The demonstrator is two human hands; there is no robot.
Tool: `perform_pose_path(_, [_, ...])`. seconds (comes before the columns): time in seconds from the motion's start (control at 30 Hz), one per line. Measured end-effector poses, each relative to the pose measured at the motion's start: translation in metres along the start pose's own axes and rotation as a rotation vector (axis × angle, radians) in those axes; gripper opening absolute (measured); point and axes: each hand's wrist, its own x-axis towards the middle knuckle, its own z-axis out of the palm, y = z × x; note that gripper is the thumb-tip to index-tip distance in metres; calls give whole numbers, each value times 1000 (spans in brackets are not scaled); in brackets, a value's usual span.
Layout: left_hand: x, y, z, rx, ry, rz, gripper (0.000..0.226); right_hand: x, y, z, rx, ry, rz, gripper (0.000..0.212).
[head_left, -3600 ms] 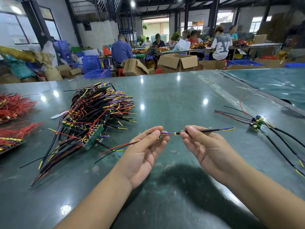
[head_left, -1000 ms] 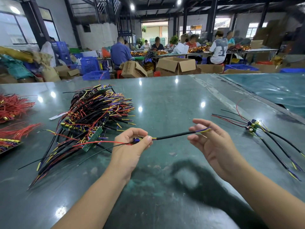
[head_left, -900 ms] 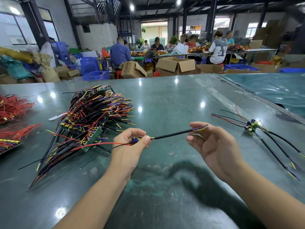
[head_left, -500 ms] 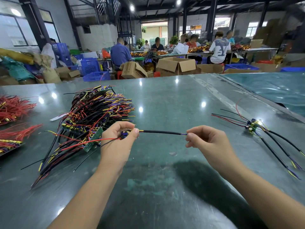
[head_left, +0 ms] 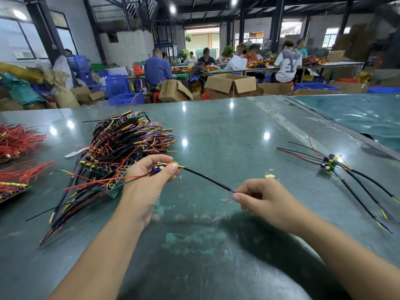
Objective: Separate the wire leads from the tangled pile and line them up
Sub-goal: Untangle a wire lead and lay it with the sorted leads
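Observation:
A tangled pile of black, red, yellow and purple wire leads lies on the green table at the left. My left hand pinches the small blue circuit board end of one wire lead, with red and black wires trailing left from it toward the pile. My right hand pinches the far end of that lead's black sleeved cable, which stretches between both hands above the table. A few separated leads lie lined up at the right.
Bundles of red wires sit at the table's left edge. A small yellow scrap lies near the middle. A second green table adjoins at the right. Cardboard boxes, blue crates and seated people fill the background.
My right hand slid along the black cable to its tip and closed on it. My left hand drew the board end leftward, toward the pile, stretching the cable between both hands.

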Motion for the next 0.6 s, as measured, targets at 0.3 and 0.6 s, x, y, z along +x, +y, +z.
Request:
perform_pose_path(0.3, [2, 5, -8, -114, -177, -437, 17, -6, -2, -34, 364, -221, -13, 21])
perform_pose_path(0.6, [-2, 4, -4, -186, -249, -554, 30, -9, 0, -43, 484, -543, 176, 17])
